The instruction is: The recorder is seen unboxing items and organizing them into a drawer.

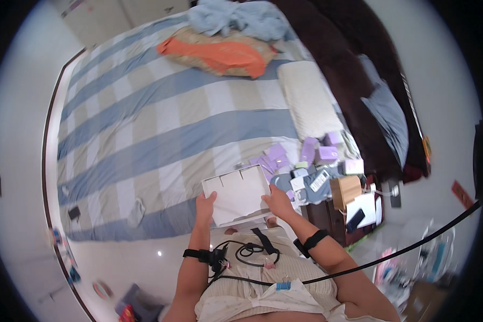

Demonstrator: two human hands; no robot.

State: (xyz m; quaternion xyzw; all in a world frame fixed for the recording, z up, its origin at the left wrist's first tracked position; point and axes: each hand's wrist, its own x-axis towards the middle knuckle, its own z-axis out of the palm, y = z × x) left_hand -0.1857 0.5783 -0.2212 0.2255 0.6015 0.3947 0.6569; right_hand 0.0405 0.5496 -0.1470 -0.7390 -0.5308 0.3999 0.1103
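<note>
An open white cardboard box or lid [238, 197], shallow and rectangular, is held level before my body at the bed's near edge. My left hand [205, 206] grips its left side, thumb over the rim. On the opposite side, my right hand [277, 202] clasps the wall near the right corner. The inside shows plain white with small slits at the far wall. Just beyond the right hand lie flat purple card pieces [274, 157], a small white box [297, 184] and a blue-grey cloth [316, 185].
A bed with a checked blue, beige and white sheet [165, 133] spreads ahead. Purple boxes [326, 155] and a cream pillow [310, 98] lie at its right. A bedside table holds a wooden box [345, 192] and a dark phone [355, 220]. A black cable [386, 253] crosses my right arm.
</note>
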